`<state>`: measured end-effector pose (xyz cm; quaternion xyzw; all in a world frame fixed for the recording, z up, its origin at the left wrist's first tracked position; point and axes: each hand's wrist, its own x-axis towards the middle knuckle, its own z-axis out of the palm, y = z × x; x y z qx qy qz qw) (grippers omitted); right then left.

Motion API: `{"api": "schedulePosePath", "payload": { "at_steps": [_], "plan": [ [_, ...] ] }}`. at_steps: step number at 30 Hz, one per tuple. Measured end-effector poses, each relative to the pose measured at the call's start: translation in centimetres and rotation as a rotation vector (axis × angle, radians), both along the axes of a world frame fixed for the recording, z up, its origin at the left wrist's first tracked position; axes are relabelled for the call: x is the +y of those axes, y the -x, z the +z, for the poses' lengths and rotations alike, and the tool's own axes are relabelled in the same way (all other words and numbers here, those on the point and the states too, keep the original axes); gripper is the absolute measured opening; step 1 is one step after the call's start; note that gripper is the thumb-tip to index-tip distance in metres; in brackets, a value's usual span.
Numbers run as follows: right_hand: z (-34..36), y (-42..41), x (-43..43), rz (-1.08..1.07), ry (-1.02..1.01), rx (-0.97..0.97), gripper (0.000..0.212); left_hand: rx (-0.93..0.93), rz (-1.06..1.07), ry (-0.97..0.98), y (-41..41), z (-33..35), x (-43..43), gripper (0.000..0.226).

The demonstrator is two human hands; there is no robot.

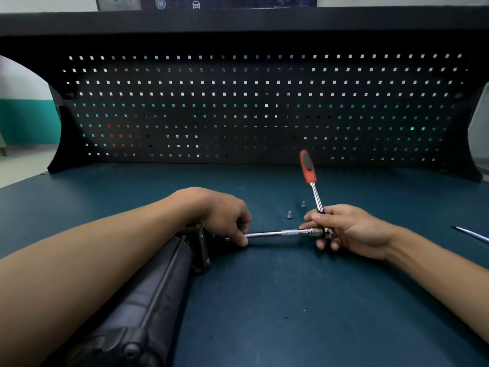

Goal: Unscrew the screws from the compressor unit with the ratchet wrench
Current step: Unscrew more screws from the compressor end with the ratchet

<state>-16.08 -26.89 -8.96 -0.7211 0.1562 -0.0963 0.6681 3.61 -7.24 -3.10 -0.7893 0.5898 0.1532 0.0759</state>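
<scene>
A long black compressor unit (164, 276) lies on the blue bench, running from the lower left toward the middle. My left hand (225, 215) sits over its far end, with the fingers curled round the near end of the chrome extension bar (277, 233). The bar runs level to the right into the head of the ratchet wrench (313, 192). My right hand (344, 229) grips that head, and the red and black handle sticks up and away. Two loose screws (289, 215) (303, 204) stand on the bench just behind the bar.
A dark pegboard (264, 107) rises along the back of the blue bench top (291, 300). A thin white strip (473, 234) lies near the right edge. The bench's left edge drops off to the floor at the far left.
</scene>
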Motion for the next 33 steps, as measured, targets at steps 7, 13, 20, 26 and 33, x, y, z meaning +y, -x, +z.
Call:
{"api": "schedulePosePath", "payload": {
  "at_steps": [7, 13, 20, 26, 33],
  "plan": [
    [0.3, 0.1, -0.1, -0.019, -0.023, -0.009, 0.046, 0.006, 0.008, 0.009, 0.3, 0.2, 0.0, 0.02],
    [0.4, 0.2, 0.0, -0.018, -0.054, 0.021, 0.046, 0.014, 0.015, 0.014, 0.3, 0.1, 0.2, 0.021],
    [0.4, 0.5, -0.7, 0.07, -0.096, 0.003, 0.045, 0.055, 0.046, 0.038, 0.1, 0.1, 0.4, 0.018],
    [0.0, 0.8, -1.0, 0.126, -0.059, -0.051, 0.03, 0.084, 0.051, 0.023, -0.2, -0.1, 0.3, 0.015],
    [-0.7, 0.8, -0.6, 0.143, 0.154, -0.106, 0.012, 0.069, 0.044, 0.019, -0.2, -0.1, 0.3, 0.012]
  ]
}}
